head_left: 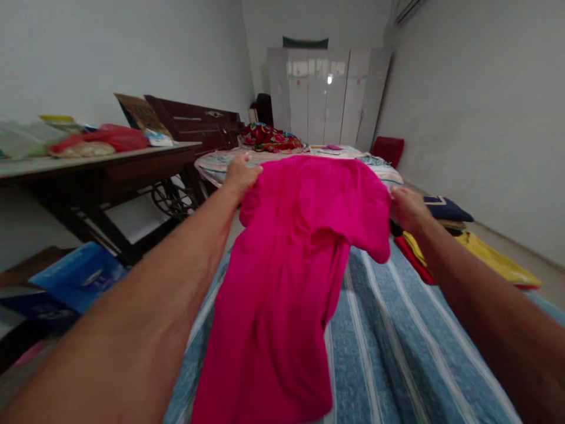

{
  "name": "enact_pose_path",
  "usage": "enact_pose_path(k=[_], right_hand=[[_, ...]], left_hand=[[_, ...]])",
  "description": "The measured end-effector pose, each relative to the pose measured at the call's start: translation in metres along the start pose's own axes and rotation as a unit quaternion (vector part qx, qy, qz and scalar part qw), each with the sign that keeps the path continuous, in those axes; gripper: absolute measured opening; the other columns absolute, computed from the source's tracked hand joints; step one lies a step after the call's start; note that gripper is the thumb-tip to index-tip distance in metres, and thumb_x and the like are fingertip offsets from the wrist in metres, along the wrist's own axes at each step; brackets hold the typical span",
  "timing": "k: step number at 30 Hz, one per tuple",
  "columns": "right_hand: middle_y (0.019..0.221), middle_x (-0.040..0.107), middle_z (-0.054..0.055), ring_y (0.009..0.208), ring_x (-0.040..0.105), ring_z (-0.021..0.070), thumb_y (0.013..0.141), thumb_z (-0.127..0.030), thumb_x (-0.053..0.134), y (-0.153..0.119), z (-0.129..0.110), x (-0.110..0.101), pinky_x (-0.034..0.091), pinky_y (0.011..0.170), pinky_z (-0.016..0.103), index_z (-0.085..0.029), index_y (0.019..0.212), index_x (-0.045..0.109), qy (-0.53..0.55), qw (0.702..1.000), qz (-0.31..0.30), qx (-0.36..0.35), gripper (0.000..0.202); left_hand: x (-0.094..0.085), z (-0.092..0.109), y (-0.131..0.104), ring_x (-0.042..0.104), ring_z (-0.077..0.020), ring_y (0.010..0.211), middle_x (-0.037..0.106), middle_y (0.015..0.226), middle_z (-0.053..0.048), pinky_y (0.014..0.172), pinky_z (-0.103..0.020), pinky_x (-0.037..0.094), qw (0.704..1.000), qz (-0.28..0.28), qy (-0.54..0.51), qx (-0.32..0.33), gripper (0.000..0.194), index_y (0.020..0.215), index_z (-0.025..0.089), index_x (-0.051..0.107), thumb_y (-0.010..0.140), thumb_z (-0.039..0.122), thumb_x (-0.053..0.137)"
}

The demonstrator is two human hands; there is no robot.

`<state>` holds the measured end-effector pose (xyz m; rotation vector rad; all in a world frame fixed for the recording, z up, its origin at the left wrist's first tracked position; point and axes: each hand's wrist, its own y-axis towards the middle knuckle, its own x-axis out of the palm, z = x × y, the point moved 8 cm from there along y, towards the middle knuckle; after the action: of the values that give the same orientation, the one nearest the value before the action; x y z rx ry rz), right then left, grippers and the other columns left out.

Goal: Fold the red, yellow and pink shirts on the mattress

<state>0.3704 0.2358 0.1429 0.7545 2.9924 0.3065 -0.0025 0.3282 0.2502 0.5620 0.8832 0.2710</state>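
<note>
A bright pink garment [282, 282], apparently a short-sleeved top, hangs stretched between my two hands. My left hand [242, 175] is closed on its upper left edge. On the other side my right hand [406, 206] pinches the sleeve-like right edge. The cloth droops toward me in loose folds, its lower end reaching the bottom of the view. Beneath it lies a blue striped bedsheet [388, 330]. The fingertips of both hands are partly hidden by the fabric and slightly blurred.
Folded clothes lie at the right: a yellow one [498, 259] and a dark blue one [448, 209]. A sewing-machine table [159, 154] bearing bags stands left, with a blue bag [83, 277] below. Farther off are another bed [216, 162], a red chair [388, 150] and a wardrobe [318, 100].
</note>
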Motion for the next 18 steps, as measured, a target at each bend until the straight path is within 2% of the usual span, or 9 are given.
enact_pose_path(k=[2, 3, 5, 7, 9, 12, 14, 18], right_hand=[[0.057, 0.061, -0.003, 0.048, 0.055, 0.0076, 0.086, -0.026, 0.054, -0.002, 0.043, 0.012, 0.041, 0.047, 0.016, -0.014, 0.096, 0.058, -0.035, 0.998, -0.007, 0.059, 0.017], [0.055, 0.061, -0.003, 0.048, 0.056, 0.0082, 0.083, -0.023, 0.057, -0.011, 0.064, 0.019, 0.040, 0.046, 0.016, -0.014, 0.092, 0.058, -0.049, 0.995, -0.029, 0.080, 0.013], [0.050, 0.060, -0.001, 0.044, 0.056, 0.0098, 0.078, -0.017, 0.061, -0.040, 0.105, 0.032, 0.039, 0.042, 0.016, -0.013, 0.079, 0.060, -0.076, 0.985, -0.091, 0.125, 0.005], [0.047, 0.059, -0.001, 0.039, 0.054, 0.0105, 0.075, -0.015, 0.063, -0.075, 0.137, 0.046, 0.037, 0.038, 0.017, -0.013, 0.072, 0.061, -0.098, 0.969, -0.156, 0.165, 0.004], [0.043, 0.058, -0.002, 0.033, 0.052, 0.0107, 0.075, -0.014, 0.063, -0.107, 0.158, 0.059, 0.033, 0.033, 0.016, -0.013, 0.069, 0.062, -0.116, 0.951, -0.211, 0.196, 0.006], [0.037, 0.054, -0.004, 0.026, 0.048, 0.0109, 0.076, -0.014, 0.062, -0.137, 0.175, 0.076, 0.027, 0.027, 0.015, -0.015, 0.071, 0.062, -0.138, 0.929, -0.255, 0.230, 0.005], [0.033, 0.051, -0.004, 0.023, 0.045, 0.0107, 0.075, -0.014, 0.063, -0.147, 0.180, 0.085, 0.023, 0.025, 0.014, -0.016, 0.068, 0.060, -0.149, 0.921, -0.262, 0.245, 0.008], [0.032, 0.051, -0.001, 0.022, 0.044, 0.0103, 0.074, -0.014, 0.061, -0.158, 0.184, 0.101, 0.021, 0.024, 0.014, -0.016, 0.056, 0.054, -0.148, 0.915, -0.262, 0.267, 0.019]], left_hand=[[0.047, -0.005, -0.024, 0.058, -0.0204, 0.106, 0.062, 0.117, -0.014, 0.083, -0.025, 0.044, 0.986, -0.105, 0.111, 0.061, 0.050, 0.114, -0.005, 0.054, 0.083, 0.033, 0.041], [0.064, -0.016, -0.041, 0.060, -0.0219, 0.103, 0.066, 0.110, -0.013, 0.085, -0.026, 0.045, 0.982, -0.130, 0.128, 0.058, 0.038, 0.102, 0.000, 0.062, 0.078, 0.028, 0.052], [0.093, -0.040, -0.085, 0.059, -0.0234, 0.106, 0.066, 0.110, -0.013, 0.092, -0.027, 0.043, 0.964, -0.188, 0.168, 0.084, 0.029, 0.098, 0.007, 0.065, 0.074, 0.023, 0.060], [0.110, -0.074, -0.131, 0.057, -0.0253, 0.111, 0.064, 0.114, -0.015, 0.097, -0.031, 0.041, 0.940, -0.251, 0.219, 0.071, 0.032, 0.105, 0.009, 0.063, 0.076, 0.024, 0.059], [0.108, -0.106, -0.171, 0.053, -0.0276, 0.117, 0.062, 0.117, -0.018, 0.100, -0.034, 0.039, 0.927, -0.276, 0.251, 0.035, 0.036, 0.109, 0.008, 0.062, 0.077, 0.025, 0.057], [0.080, -0.140, -0.215, 0.048, -0.0267, 0.124, 0.057, 0.126, -0.017, 0.104, -0.034, 0.035, 0.925, -0.249, 0.286, -0.023, 0.042, 0.117, 0.010, 0.058, 0.080, 0.029, 0.051], [0.058, -0.151, -0.238, 0.050, -0.0265, 0.121, 0.058, 0.125, -0.017, 0.104, -0.034, 0.036, 0.925, -0.228, 0.297, -0.060, 0.043, 0.117, 0.009, 0.058, 0.081, 0.031, 0.049], [0.024, -0.158, -0.268, 0.060, -0.0280, 0.106, 0.065, 0.112, -0.018, 0.093, -0.036, 0.045, 0.928, -0.193, 0.298, -0.115, 0.041, 0.110, 0.009, 0.061, 0.081, 0.033, 0.046]])
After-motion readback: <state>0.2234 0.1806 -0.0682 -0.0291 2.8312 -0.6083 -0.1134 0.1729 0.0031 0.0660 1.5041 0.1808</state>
